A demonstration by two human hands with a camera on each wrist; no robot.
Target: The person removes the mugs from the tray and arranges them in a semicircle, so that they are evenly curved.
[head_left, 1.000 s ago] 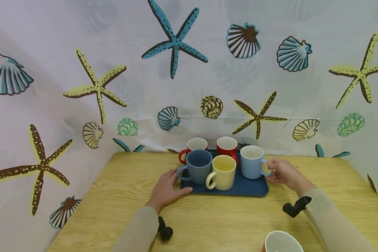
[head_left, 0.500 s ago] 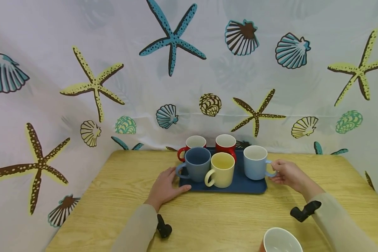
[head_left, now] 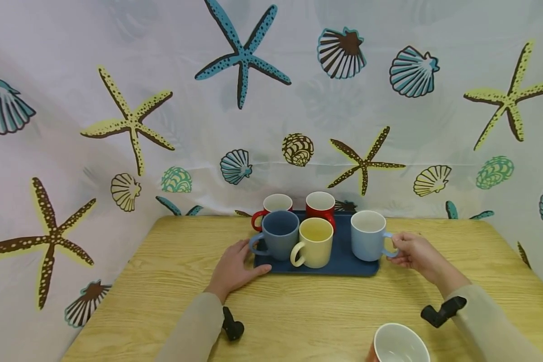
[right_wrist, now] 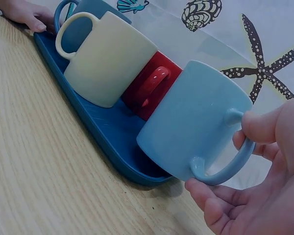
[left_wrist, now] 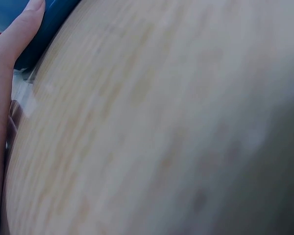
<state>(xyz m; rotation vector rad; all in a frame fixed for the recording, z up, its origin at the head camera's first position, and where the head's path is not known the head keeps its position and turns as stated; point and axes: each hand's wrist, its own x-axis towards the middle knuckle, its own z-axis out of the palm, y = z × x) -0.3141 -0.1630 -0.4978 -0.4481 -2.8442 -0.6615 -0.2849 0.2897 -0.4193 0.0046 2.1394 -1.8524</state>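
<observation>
Nearest, I see an orange mug (head_left: pixel 400 344) with a white inside, cut off by the head view's lower edge. Further up the wooden table (head_left: pixel 307 306), I have the left hand (head_left: pixel 233 269) spread loosely at the blue tray (head_left: pixel 350 267), its thumb at the front left corner. I make out the right hand (head_left: pixel 418 255) pinching the handle of the light blue mug (head_left: pixel 366 239) at the tray's right end; I cannot tell whether its base touches the tray. The cream mug (head_left: pixel 318 247) and dark blue mug (head_left: pixel 284 243) stand side by side at left. Behind them I find two red mugs (head_left: pixel 320 210), then the shell-and-starfish cloth (head_left: pixel 262 120).
</observation>
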